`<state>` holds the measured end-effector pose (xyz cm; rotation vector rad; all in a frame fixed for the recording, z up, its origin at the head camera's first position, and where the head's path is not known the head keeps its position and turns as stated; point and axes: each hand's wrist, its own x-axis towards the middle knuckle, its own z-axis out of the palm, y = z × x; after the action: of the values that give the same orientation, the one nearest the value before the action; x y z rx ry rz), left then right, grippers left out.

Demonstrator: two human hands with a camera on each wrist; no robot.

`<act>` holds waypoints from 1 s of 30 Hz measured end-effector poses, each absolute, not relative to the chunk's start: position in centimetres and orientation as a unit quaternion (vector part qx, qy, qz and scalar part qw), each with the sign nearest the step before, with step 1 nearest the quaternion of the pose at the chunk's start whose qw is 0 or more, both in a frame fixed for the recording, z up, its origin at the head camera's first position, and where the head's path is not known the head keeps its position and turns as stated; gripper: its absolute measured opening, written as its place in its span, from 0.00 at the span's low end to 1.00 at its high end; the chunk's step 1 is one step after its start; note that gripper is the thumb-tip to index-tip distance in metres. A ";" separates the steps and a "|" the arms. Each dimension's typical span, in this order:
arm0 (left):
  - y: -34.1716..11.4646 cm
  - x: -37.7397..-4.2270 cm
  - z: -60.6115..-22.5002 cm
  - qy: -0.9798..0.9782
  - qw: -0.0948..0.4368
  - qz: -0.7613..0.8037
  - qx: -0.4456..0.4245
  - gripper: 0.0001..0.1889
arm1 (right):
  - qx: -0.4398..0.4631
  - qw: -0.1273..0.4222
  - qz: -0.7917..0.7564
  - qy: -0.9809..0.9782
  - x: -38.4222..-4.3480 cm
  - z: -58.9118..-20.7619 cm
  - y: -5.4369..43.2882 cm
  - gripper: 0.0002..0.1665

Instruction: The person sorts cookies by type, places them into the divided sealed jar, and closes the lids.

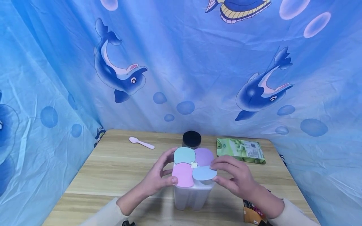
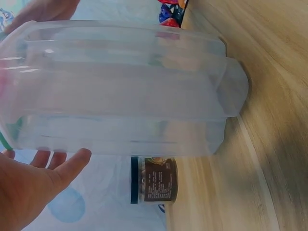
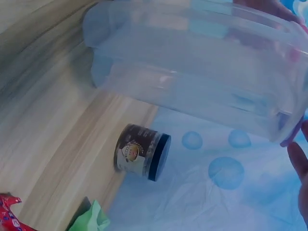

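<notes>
The tall, translucent plastic container (image 1: 192, 199) with a four-petal top stands upright near the middle of the table, between the person's two hands. The left hand (image 1: 157, 176) grips it from its left side, fingers toward the back and thumb at the front corner. The right hand (image 1: 239, 176) pinches the edge of the light-blue petal-shaped lid (image 1: 204, 172), which sits tilted, with a gap beneath its front edge.

The work looks to be at an early stage: this one lid is partly raised, while the mint-green lid (image 1: 184, 155), the purple lid (image 1: 205, 156) and the pink lid (image 1: 182, 174) lie flat around a small pale flower-shaped centre piece (image 1: 194, 164). Fully opening the blue lid seems to be left. No contents can be made out through the cloudy walls.

The table (image 1: 113, 171) has a light wood-grain surface. Behind the container is a clear round jar with a black lid and brown label (image 2: 160, 179). To its right lies a flat green printed pouch (image 1: 240, 150), and at the far left a pale pink plastic spoon (image 1: 141, 143). A dark-and-orange packet (image 1: 252, 216) is partly hidden by the right forearm. Around the table hangs a creased blue cloth (image 1: 175, 40) printed with dolphins and bubbles.
</notes>
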<state>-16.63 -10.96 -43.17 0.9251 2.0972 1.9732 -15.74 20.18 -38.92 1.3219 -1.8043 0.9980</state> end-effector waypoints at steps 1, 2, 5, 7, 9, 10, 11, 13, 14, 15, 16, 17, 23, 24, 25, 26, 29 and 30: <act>-11.0 -16.6 -43.2 0.691 0.059 0.652 0.307 0.47 | 0.497 0.316 0.404 -0.700 -15.7 -39.0 20.3 0.16; -11.0 -16.6 -43.2 0.689 0.058 0.652 0.311 0.47 | 0.487 0.293 0.425 -0.705 -15.7 -39.0 20.4 0.15; -11.1 -16.7 -43.3 0.688 0.053 0.650 0.318 0.47 | 0.453 0.231 0.476 -0.717 -15.7 -38.6 20.6 0.13; -11.2 -16.7 -43.3 0.689 0.049 0.648 0.321 0.47 | 0.440 0.208 0.491 -0.723 -15.8 -38.1 20.6 0.15; -11.3 -16.7 -43.3 0.690 0.047 0.646 0.322 0.47 | 0.431 0.197 0.490 -0.731 -15.9 -37.6 20.5 0.18; -11.4 -16.7 -43.3 0.690 0.048 0.646 0.323 0.47 | 0.427 0.194 0.488 -0.736 -16.0 -37.3 20.4 0.19; -11.4 -16.7 -43.3 0.689 0.048 0.646 0.325 0.46 | 0.423 0.190 0.486 -0.740 -16.1 -37.1 20.4 0.20; -11.5 -16.7 -43.3 0.686 0.049 0.647 0.328 0.46 | 0.410 0.178 0.485 -0.752 -16.3 -36.7 20.3 0.19; -11.5 -16.8 -43.2 0.684 0.047 0.648 0.332 0.46 | 0.402 0.169 0.486 -0.757 -16.4 -36.4 20.3 0.18; -11.5 -16.8 -43.2 0.683 0.047 0.648 0.334 0.45 | 0.394 0.158 0.490 -0.762 -16.5 -36.3 20.2 0.17; -11.4 -16.7 -43.2 0.682 0.049 0.648 0.334 0.45 | 0.386 0.145 0.495 -0.765 -16.6 -36.2 20.2 0.16; -11.4 -16.7 -43.1 0.682 0.048 0.648 0.336 0.45 | 0.378 0.133 0.501 -0.767 -16.6 -36.1 20.2 0.15; -11.5 -16.7 -42.4 0.709 0.055 0.623 0.326 0.46 | 0.355 0.098 0.502 -0.783 -17.2 -35.2 19.9 0.10; -11.6 -16.6 -42.2 0.719 0.054 0.613 0.323 0.46 | 0.352 0.095 0.499 -0.786 -17.2 -35.0 19.8 0.10; -11.6 -16.6 -42.0 0.728 0.049 0.602 0.323 0.46 | 0.352 0.094 0.496 -0.788 -17.3 -34.9 19.8 0.10; -11.7 -16.6 -41.7 0.738 0.039 0.591 0.325 0.45 | 0.350 0.091 0.493 -0.791 -17.3 -34.8 19.8 0.09; -12.0 -16.4 -40.5 0.759 -0.003 0.560 0.331 0.41 | 0.349 0.090 0.486 -0.796 -17.4 -34.6 19.7 0.09; -12.0 -16.3 -40.0 0.762 -0.019 0.555 0.333 0.39 | 0.350 0.090 0.485 -0.797 -17.4 -34.6 19.7 0.09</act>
<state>-16.32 -12.04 -40.01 1.0606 2.4238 1.7652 -17.39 19.72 -34.57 1.0397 -2.3694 1.4409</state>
